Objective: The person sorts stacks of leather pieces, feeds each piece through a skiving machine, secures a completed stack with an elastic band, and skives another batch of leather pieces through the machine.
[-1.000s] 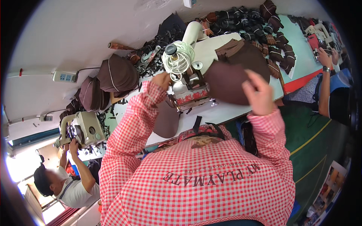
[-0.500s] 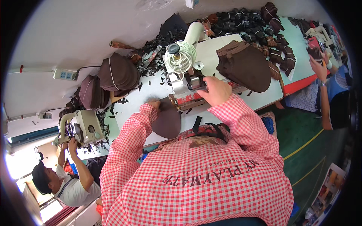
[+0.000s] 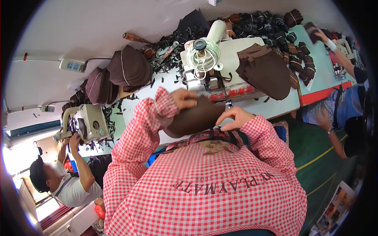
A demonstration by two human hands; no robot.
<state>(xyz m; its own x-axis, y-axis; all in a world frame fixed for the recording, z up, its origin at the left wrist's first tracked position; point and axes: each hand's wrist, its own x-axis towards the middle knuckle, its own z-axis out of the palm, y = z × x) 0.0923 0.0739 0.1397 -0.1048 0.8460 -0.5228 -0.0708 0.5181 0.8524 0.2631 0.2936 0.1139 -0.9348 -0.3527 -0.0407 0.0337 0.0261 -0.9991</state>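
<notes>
Both hands on brown fabric piece point(image 3: 195, 120) at near edge of worktop point(image 3: 275, 108), just before sewing machine point(image 3: 204, 74). Left hand point(image 3: 185, 98) clamps top edge – right hand point(image 3: 232, 118) pinches right end, likely keeping it taut. Stack of cut pieces point(image 3: 264, 70) lies right of machine, in easy reach.

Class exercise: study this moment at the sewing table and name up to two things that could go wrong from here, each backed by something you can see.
1. The left hand and right hand hold the brown fabric piece just in front of the sewing machine; fingers could stray close to the needle area.
2. Dark fabric scraps litter the white table around the machine; some might catch under the piece and get stitched in.
</notes>
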